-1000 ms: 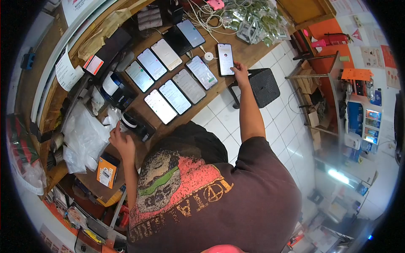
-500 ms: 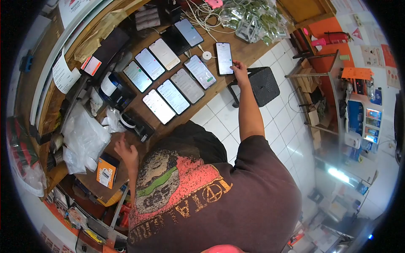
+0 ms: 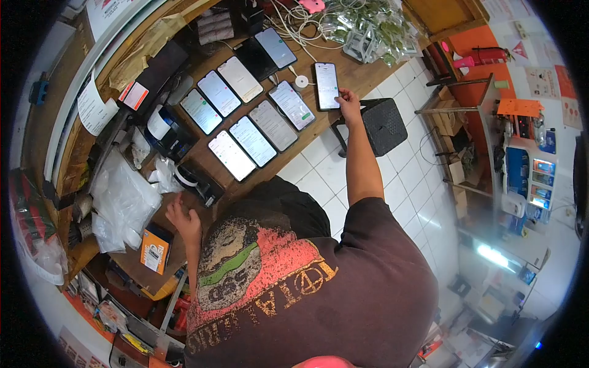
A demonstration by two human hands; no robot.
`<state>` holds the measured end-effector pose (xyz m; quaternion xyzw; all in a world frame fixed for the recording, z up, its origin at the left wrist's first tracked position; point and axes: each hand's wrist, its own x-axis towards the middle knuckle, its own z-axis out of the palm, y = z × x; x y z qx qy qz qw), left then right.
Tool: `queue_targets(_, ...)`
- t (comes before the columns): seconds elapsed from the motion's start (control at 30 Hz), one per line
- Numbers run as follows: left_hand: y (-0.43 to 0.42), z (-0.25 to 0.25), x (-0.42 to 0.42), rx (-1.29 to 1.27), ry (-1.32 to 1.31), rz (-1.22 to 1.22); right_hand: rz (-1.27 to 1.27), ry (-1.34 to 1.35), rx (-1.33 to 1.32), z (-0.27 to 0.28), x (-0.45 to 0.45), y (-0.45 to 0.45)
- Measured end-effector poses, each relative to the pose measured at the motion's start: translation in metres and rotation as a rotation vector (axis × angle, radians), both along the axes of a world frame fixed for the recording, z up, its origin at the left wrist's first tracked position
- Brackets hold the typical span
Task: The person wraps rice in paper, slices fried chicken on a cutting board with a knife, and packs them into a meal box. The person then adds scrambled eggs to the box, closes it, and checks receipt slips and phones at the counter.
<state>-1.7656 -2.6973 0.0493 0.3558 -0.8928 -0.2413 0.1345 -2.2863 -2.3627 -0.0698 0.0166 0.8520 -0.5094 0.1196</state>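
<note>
My right hand [image 3: 349, 105] is at the lower right corner of a lit smartphone [image 3: 327, 80], the thumb over its screen and the other fingers curled at its side. Whether they reach under it is hidden. Several more lit smartphones lie in rows to the left, among them a white-screened one [image 3: 232, 156], a chat-like one [image 3: 291, 105] and a grey-screened one [image 3: 273, 125]. My left hand [image 3: 184, 219] is open, fingers apart, low over the wooden desk, near an orange-and-black box [image 3: 156, 248] and a black device with a paper roll [image 3: 199, 184].
Clear plastic bags [image 3: 126, 199] lie left of a black printer [image 3: 165, 132]. White cables [image 3: 300, 21] and a heap of small plastic packets [image 3: 371, 30] sit at the far end. A black stool [image 3: 384, 127] stands beyond the desk's edge on the tiled floor [image 3: 319, 175].
</note>
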Motion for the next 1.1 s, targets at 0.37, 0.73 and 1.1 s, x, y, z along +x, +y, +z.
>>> queue_targets(0.37, 0.003, -0.005, 0.000, 0.005, -0.002, 0.025, -0.037, 0.040, 0.497, 0.041, 0.023, -0.032)
queue_targets(0.73, 0.003, -0.008, 0.002, -0.001, 0.010, 0.019, -0.131, 0.027, 0.339, 0.006, 0.006, -0.025)
queue_targets(1.1, 0.006, -0.006, -0.001, 0.002, 0.004, 0.053, -0.157, 0.076, 0.058, -0.028, -0.007, -0.010)
